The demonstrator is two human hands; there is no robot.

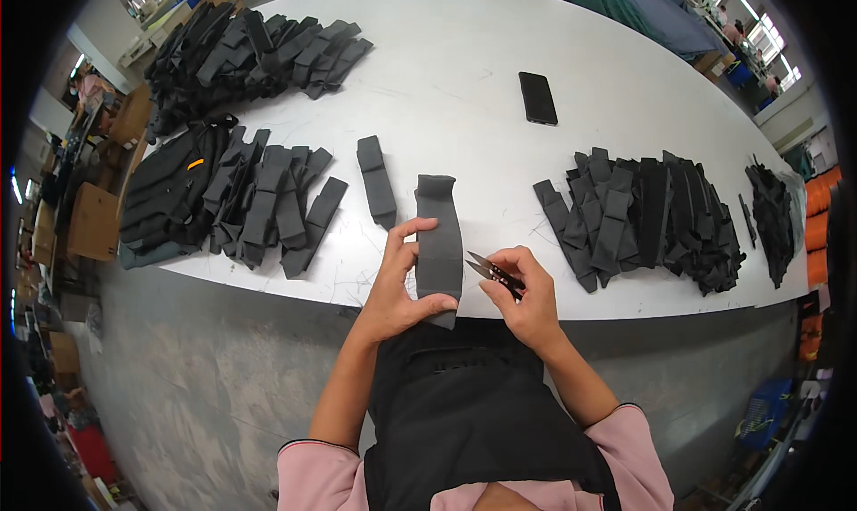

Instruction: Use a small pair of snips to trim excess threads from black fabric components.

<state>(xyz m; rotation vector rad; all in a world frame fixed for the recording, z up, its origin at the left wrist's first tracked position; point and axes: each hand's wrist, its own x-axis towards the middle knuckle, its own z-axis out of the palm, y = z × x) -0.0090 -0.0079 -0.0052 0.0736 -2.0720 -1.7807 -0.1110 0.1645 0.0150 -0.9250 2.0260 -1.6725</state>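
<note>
My left hand [399,283] grips a dark grey fabric strip [437,234] by its left edge and lower end, the thumb lying across the front. The strip stretches away from me over the table's near edge, its far end folded. Just right of it, my right hand [522,292] holds small black thread snips [496,274], with their pointed blades apart and aimed at the strip's right side. The blades do not appear to touch the fabric. Another grey strip [377,182] lies on the white table [428,83] beyond my left hand.
Strips are heaped at left [277,194], far left [250,56] and right [625,212]. Beside the left heap lies a black backpack [174,190]. A black phone [537,98] rests toward the back. Dark pieces [772,216] lie near the table's right end.
</note>
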